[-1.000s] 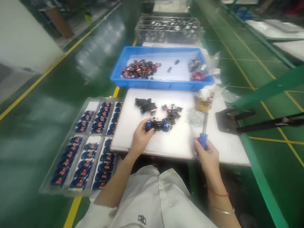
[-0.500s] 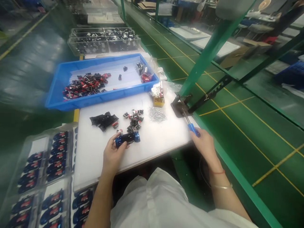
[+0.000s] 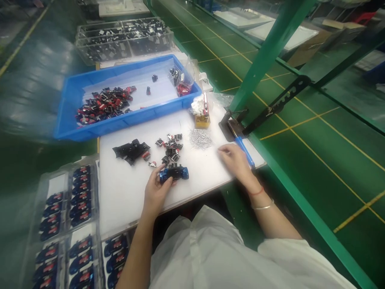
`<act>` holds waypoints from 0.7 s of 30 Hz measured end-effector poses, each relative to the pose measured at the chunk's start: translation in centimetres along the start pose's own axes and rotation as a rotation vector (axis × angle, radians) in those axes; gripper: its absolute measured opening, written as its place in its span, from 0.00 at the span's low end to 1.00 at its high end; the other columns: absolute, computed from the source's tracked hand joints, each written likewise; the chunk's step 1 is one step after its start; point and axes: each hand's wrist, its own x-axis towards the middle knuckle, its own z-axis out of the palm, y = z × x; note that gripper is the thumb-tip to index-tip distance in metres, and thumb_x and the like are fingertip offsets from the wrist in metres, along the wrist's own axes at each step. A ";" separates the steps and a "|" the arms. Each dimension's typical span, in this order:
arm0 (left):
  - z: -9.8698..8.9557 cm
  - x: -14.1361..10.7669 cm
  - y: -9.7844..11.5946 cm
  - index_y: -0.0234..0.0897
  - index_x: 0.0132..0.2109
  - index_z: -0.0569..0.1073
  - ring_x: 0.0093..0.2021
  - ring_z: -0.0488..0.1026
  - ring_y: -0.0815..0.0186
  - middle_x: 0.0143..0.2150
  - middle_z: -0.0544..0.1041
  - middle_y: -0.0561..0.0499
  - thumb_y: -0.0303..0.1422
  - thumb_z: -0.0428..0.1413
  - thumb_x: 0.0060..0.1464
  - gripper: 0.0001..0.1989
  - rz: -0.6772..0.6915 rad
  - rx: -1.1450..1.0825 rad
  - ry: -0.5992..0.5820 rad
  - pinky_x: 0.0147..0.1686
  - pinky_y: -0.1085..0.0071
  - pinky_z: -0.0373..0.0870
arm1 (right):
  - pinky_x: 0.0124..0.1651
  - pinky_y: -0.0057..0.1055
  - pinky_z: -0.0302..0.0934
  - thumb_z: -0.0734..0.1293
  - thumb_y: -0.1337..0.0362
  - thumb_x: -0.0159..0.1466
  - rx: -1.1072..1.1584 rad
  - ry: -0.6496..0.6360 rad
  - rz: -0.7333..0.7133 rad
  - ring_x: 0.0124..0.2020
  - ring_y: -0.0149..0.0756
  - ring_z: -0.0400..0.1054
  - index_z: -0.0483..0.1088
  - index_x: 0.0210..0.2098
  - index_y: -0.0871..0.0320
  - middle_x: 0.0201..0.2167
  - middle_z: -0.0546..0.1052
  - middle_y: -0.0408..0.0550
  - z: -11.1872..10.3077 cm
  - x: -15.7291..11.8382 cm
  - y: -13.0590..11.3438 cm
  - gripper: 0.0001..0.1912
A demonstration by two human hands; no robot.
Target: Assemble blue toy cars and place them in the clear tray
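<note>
My left hand is closed around one end of a blue and black toy car body, held low over the front of the white table. My right hand is over the table's right side, fingers curled together, with nothing visible in them. Just beside it, a blue-handled soldering iron leans with its metal end in a black stand. A heap of thin silver pins lies left of the right hand. Small black and red parts and black plastic pieces lie beyond the car body.
A blue bin with red and black parts fills the table's back. In front of it stands a yellow box. Trays of blue car bodies are at the left. A green post and notched black bar rise at the right.
My right hand has let go of the soldering iron, which now rests in the stand, and has moved left toward the pins. My left hand and the car body have shifted slightly right.
</note>
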 end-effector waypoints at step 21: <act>0.0 -0.2 -0.3 0.37 0.57 0.70 0.47 0.79 0.59 0.47 0.79 0.46 0.40 0.62 0.51 0.27 0.024 0.074 -0.027 0.46 0.61 0.81 | 0.34 0.30 0.61 0.63 0.64 0.59 0.127 -0.278 0.132 0.30 0.37 0.68 0.67 0.29 0.56 0.29 0.77 0.46 -0.2 1.3 -2.9 0.04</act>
